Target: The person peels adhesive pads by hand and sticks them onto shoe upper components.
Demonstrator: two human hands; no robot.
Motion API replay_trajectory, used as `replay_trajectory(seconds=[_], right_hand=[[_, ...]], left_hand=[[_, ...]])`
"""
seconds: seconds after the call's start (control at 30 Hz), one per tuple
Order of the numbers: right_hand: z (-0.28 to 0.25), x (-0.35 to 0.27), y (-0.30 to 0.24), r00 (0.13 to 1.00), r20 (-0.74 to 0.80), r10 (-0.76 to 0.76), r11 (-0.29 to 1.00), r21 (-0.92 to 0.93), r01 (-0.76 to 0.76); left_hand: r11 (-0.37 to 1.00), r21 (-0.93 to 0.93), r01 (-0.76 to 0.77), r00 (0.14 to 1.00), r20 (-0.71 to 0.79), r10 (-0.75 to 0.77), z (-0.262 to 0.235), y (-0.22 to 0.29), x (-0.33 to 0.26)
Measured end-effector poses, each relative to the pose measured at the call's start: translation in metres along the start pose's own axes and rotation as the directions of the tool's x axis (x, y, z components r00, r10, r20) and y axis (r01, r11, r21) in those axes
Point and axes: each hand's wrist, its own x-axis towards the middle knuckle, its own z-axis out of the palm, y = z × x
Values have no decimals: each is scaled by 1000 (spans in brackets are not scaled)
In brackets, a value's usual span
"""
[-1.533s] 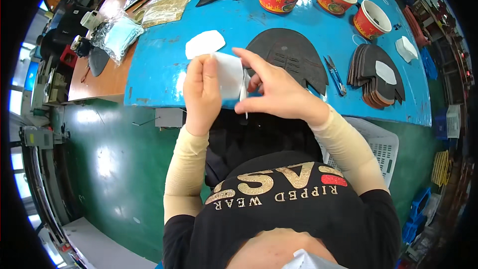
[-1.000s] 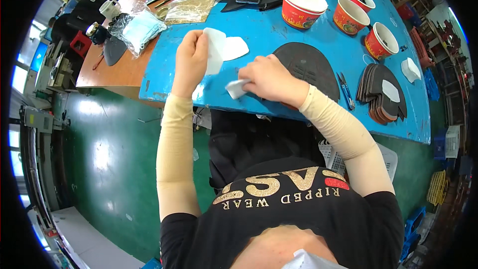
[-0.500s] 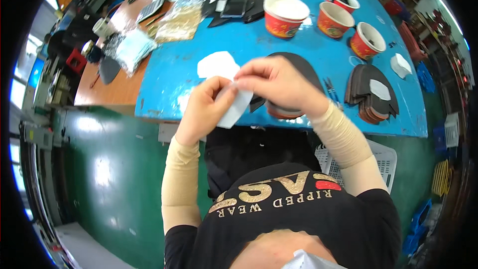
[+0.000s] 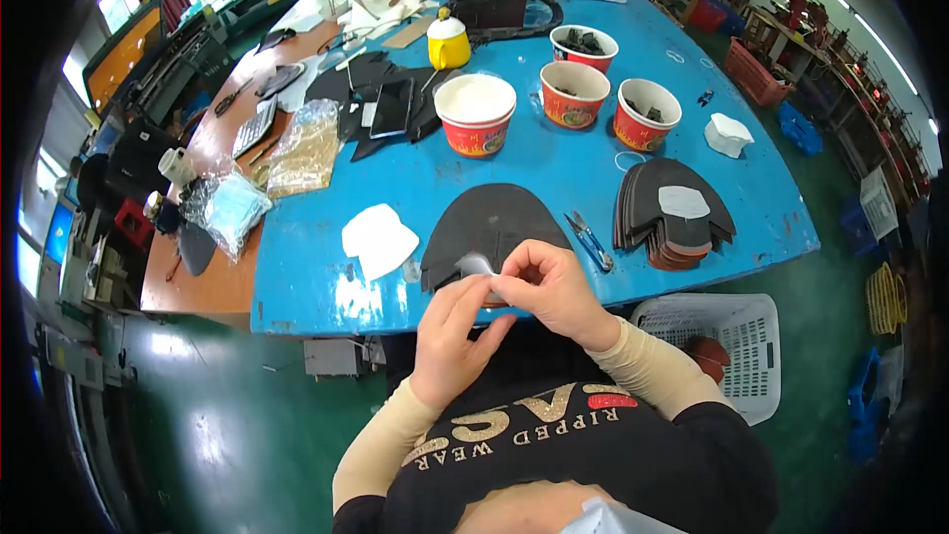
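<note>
My left hand point(image 4: 457, 338) and my right hand point(image 4: 554, 292) meet fingertip to fingertip at the table's near edge, both pinched closed. Between them a thin white piece point(image 4: 476, 264) sticks up, blurred and mostly hidden by the fingers. Just behind lies a rounded dark-grey cut piece point(image 4: 494, 220), its near side covered by my hands. To the left, white cut pieces point(image 4: 381, 240) rest on the blue table. Blue-handled thread snips point(image 4: 591, 244) lie right of the dark piece. Farther right sits a stack of dark cut pieces point(image 4: 672, 222) with a white patch point(image 4: 684, 202) on top.
Red paper tubs point(image 4: 476, 129) stand across the blue table point(image 4: 326, 287), some holding small dark bits. Behind them is a yellow pot point(image 4: 448, 44). A crumpled white lump point(image 4: 729, 135) lies at the right. A white plastic basket point(image 4: 756, 356) stands below the right edge.
The view has tilted up, showing more of the far table. My hands are now lower and closer to me. The white piece, earlier hanging below my fingers, now shows only above them.
</note>
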Motion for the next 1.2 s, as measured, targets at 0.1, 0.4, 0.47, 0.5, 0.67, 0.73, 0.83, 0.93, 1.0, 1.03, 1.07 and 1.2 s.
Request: replay_trajectory(seconds=[0.1, 0.4, 0.47, 0.5, 0.67, 0.73, 0.83, 0.93, 1.0, 1.03, 1.07, 1.2], right_hand=[[4, 1, 1, 997, 15, -75, 995, 61, 74], [-2, 2, 7, 995, 97, 5, 993, 120, -17], [-2, 3, 10, 994, 102, 35, 990, 133, -48], [0, 3, 10, 995, 95, 32, 988, 145, -45], [3, 2, 11, 997, 78, 19, 993, 118, -29], [4, 2, 11, 996, 83, 21, 991, 132, -32], [7, 1, 11, 998, 63, -18, 994, 106, 11], [7, 0, 13, 999, 37, -26, 996, 86, 23], [7, 0, 17, 996, 46, -71, 997, -11, 72], [9, 0, 17, 997, 44, -69, 998, -12, 70], [11, 0, 16, 994, 32, -102, 990, -98, 105], [16, 2, 22, 991, 21, -134, 979, -154, 136]], left_hand=[[966, -218, 141, 987, -41, -154, 13, 1, 1], [955, -193, 224, 966, -87, -244, 9, -4, 5], [944, -208, 258, 955, -91, -281, 10, -6, 4], [917, -265, 299, 939, -88, -332, 10, -7, 3], [790, -459, 407, 874, -54, -482, 10, -9, 1], [740, -507, 442, 848, -32, -529, 9, -6, 2], [706, -557, 438, 846, -10, -533, 6, -7, 1], [596, -673, 437, 821, 27, -571, 8, -4, 0], [690, -589, 420, 843, -27, -537, 10, -7, -2], [688, -590, 422, 842, -25, -538, 10, -8, -4], [750, -514, 416, 855, -61, -516, 10, -10, -5], [729, -534, 428, 836, -71, -544, 11, -14, -10]])
